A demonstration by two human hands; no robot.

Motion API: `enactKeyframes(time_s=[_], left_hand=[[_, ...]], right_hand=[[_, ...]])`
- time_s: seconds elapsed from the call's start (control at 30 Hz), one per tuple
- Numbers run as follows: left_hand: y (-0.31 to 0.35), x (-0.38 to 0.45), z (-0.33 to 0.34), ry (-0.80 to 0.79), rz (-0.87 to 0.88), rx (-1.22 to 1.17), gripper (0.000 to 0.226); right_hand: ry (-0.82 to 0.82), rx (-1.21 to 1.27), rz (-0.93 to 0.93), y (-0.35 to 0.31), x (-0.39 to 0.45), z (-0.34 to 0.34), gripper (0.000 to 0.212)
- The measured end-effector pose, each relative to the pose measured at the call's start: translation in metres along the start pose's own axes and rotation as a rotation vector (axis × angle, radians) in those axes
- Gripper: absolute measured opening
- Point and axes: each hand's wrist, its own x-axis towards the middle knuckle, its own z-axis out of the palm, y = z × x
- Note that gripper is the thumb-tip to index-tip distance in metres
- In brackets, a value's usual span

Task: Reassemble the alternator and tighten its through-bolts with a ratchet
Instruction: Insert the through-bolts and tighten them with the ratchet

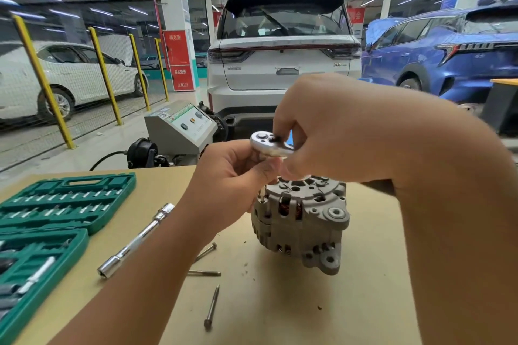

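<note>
Three loose bolts [212,307] lie on the tabletop [280,316] at about seven o'clock from the alternator [301,221], which stands mid-table. Both hands hold the ratchet [269,144] above its top at eleven o'clock: the left hand [232,176] pinches beneath the head, the right hand [330,131] curls round the handle. One bolt looks part-seated, so tightening seems just underway; next, the remaining bolts need fitting.

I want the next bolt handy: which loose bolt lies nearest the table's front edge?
The near-upright bolt, alone in front; the other two bolts lie farther back.
</note>
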Motion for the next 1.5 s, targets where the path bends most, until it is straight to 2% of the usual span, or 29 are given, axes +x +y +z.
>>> enactKeyframes(time_s=[0.07, 0.17, 0.27, 0.33, 0.4, 0.5, 0.6, 0.7, 0.8, 0.87, 0.97, 1.07, 1.13, 1.2, 1.3, 1.4, 1.5], left_hand=[[-0.002, 0.000, 0.001, 0.011, 0.016, 0.005, 0.016], [-0.005, 0.001, 0.001, 0.015, -0.024, -0.067, 0.013], [-0.006, 0.001, 0.002, 0.015, -0.019, -0.061, 0.014], [-0.006, -0.001, 0.001, 0.001, 0.004, -0.042, 0.015], [-0.006, -0.001, 0.000, -0.003, 0.002, -0.041, 0.016], [-0.006, 0.000, -0.001, 0.017, -0.043, -0.058, 0.015], [-0.005, 0.001, 0.000, -0.005, -0.039, -0.018, 0.012], [-0.004, 0.000, -0.002, -0.032, -0.014, -0.001, 0.015], [-0.006, -0.001, -0.005, -0.065, -0.031, -0.034, 0.013], [-0.006, 0.000, -0.005, -0.068, -0.046, -0.053, 0.013], [-0.007, 0.000, -0.003, -0.065, -0.041, -0.048, 0.015], [-0.007, 0.000, -0.005, -0.083, -0.031, -0.044, 0.014], [-0.007, 0.000, -0.006, -0.092, -0.057, -0.079, 0.015], [-0.007, 0.000, -0.006, -0.089, -0.083, -0.106, 0.015], [-0.006, 0.000, -0.003, -0.054, -0.070, -0.066, 0.016], [-0.006, -0.001, -0.001, -0.016, -0.023, -0.009, 0.014], [-0.005, -0.001, -0.003, -0.040, -0.046, -0.063, 0.015]], right_hand=[[0.024, 0.014, -0.001, 0.001, -0.001, -0.003, 0.013], [0.084, 0.072, 0.071, 0.003, 0.001, 0.002, 0.028], [0.051, 0.027, 0.055, 0.001, 0.000, 0.002, 0.013], [0.006, -0.023, 0.019, -0.002, -0.005, -0.002, 0.014], [0.028, -0.022, 0.017, 0.000, -0.005, -0.004, 0.012], [0.081, 0.067, 0.077, 0.003, 0.003, 0.001, 0.026], [0.055, 0.016, 0.046, 0.001, 0.006, 0.007, 0.011], [0.032, 0.002, -0.013, 0.003, 0.004, 0.003, 0.021], [0.043, 0.121, 0.015, 0.006, 0.003, 0.001, 0.034], [0.064, 0.097, 0.035, 0.004, 0.006, 0.004, 0.031], [0.041, 0.013, 0.003, 0.001, 0.007, 0.006, 0.012], [-0.018, 0.015, -0.004, 0.003, 0.003, 0.000, 0.024], [0.009, 0.090, 0.025, 0.005, 0.004, 0.001, 0.034], [0.046, 0.085, 0.060, 0.003, 0.006, 0.006, 0.030], [0.036, 0.007, 0.013, 0.000, 0.006, 0.007, 0.009], [0.005, 0.005, -0.016, -0.001, 0.002, 0.001, 0.015], [0.027, 0.080, 0.036, 0.003, 0.006, 0.005, 0.032]])
